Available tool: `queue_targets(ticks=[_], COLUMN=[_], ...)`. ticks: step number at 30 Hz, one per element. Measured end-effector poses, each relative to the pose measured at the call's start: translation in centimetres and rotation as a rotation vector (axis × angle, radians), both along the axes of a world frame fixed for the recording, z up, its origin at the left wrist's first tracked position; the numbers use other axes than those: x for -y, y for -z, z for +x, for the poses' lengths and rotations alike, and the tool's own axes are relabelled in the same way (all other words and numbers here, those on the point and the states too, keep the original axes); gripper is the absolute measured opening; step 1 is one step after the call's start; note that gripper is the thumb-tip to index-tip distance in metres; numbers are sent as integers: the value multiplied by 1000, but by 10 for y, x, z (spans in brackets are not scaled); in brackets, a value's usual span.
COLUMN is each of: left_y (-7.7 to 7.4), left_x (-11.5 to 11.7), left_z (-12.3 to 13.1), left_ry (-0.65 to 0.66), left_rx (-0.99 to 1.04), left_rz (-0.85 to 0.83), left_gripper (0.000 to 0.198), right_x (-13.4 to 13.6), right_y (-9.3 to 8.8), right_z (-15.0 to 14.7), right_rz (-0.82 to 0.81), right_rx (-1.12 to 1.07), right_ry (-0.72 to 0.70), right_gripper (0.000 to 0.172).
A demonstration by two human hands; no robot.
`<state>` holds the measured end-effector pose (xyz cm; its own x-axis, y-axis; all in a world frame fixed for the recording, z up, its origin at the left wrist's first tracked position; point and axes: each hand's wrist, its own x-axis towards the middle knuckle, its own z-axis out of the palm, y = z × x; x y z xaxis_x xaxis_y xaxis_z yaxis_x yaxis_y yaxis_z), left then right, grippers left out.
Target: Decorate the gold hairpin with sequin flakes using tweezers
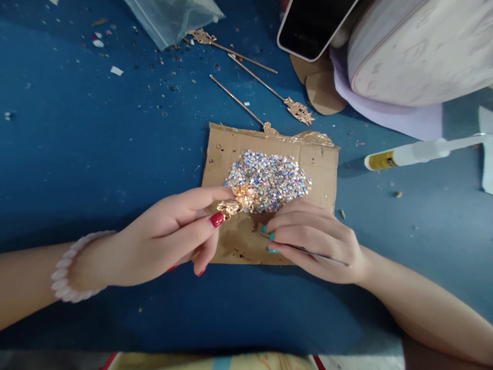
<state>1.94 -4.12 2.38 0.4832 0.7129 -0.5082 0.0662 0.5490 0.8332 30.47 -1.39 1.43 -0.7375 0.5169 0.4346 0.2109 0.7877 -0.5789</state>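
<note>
My left hand (173, 226), with red nails and a pale bead bracelet (63, 267) at the wrist, pinches a gold flower-shaped hairpin ornament (242, 198) between thumb and forefinger. In my right hand (316, 234), nails painted turquoise, is a thin pair of metal tweezers (308, 252); their tip points left, just below the ornament. Whether the tips hold anything is too small to tell. Beneath both hands lies a piece of brown cardboard (323, 180) bearing a pile of tiny glittering chips (269, 174). The ornament is over the pile's lower left edge.
Three gold hairpins lie past the cardboard, one hairpin's head (299, 110) facing right. A clear plastic bag (173, 20), a phone (314, 25), a white round case (423, 51) and a glue bottle (408, 154) are on the blue table (96, 154), with scattered scraps.
</note>
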Motion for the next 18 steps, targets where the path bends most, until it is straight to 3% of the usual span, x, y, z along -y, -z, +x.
queue_targets(ticks=[5, 12, 18], left_y=[-1, -16, -13], left_x=[-1, 0, -1], left_z=[1, 8, 6], left_ry=[68, -8, 9], left_rx=[75, -57, -71], left_rz=[22, -17, -22], left_gripper=[51, 45, 47], right_x=[-1, -2, -2], right_y=[-1, -1, -1], right_z=[2, 2, 1], right_rz=[-35, -42, -25], right_rx=[-1, 7, 2], right_ry=[-18, -5, -12], right_gripper=[4, 1, 3])
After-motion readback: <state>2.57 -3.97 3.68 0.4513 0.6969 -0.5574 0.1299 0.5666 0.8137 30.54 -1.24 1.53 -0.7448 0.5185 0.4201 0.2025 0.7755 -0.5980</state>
